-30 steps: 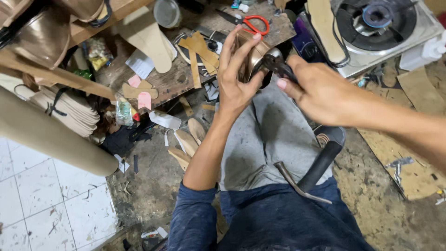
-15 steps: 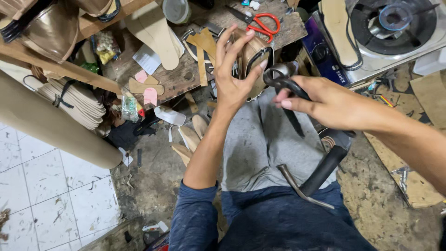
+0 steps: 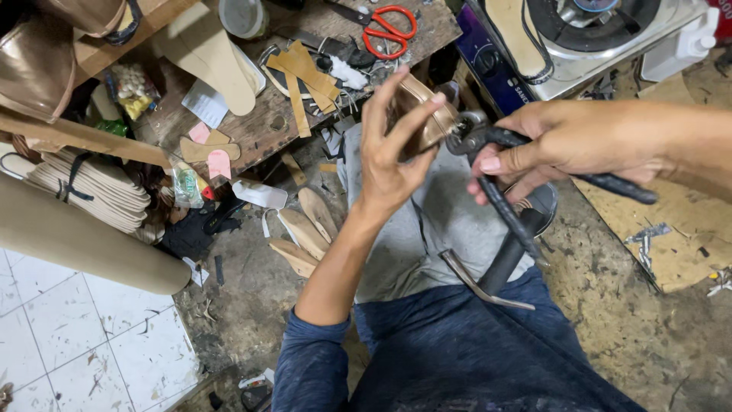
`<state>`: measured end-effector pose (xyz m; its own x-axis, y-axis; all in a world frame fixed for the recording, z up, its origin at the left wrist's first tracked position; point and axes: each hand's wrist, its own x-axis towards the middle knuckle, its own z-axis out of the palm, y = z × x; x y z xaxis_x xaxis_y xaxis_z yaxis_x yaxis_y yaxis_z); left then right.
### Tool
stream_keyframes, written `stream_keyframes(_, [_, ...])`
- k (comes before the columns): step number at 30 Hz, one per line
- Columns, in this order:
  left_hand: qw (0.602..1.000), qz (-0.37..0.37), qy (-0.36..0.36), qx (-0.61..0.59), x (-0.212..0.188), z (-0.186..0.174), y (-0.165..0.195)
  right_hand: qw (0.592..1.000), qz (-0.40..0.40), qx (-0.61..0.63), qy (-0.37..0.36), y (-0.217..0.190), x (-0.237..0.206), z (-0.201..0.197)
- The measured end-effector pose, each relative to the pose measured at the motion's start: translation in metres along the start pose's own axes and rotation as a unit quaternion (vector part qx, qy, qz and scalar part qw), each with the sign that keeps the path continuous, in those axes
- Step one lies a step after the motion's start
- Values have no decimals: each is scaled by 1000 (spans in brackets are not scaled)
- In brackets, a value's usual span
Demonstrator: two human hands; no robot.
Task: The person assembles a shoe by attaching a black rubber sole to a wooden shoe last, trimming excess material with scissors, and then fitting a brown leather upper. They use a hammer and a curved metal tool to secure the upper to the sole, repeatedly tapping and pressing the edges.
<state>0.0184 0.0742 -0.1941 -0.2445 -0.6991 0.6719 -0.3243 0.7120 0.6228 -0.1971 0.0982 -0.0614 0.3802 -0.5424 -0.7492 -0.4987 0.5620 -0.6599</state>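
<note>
- Since half a second back: dark metal lasting pliers (image 3: 488, 149) swung up from pointing down over the lap to biting the shoe piece; both hands raised and closer.
- Far left of the shoe piece: stack of pale flat insoles (image 3: 91, 187), then loose tan wooden-looking soles (image 3: 305, 225) on the floor.
- Up-left of the shoe piece: red-handled scissors (image 3: 389, 30) on the cluttered wooden bench (image 3: 252, 130).
- Left hand (image 3: 393, 145): fingers spread upright, clasping the shiny bronze leather shoe piece (image 3: 427, 114) from its left side.
- Shoe piece: long axis slanting up-left to down-right, over the grey-clad lap, touching both hands' grip.
- Right hand (image 3: 564, 145): fingers wrapped narrow round the plier handles, jaws on the piece's right end.
- Below the shoe piece: black-handled hammer (image 3: 496, 271) resting on the lap.
</note>
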Motion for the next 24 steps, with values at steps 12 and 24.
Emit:
stream_keyframes(12, [997, -58, 33, -48, 15, -11, -17, 923, -79, -292, 238, -27, 13, 39])
stream_keyframes(24, [993, -64, 59, -74, 21, -15, -52, 763, -443, -134, 451, 47, 160, 77])
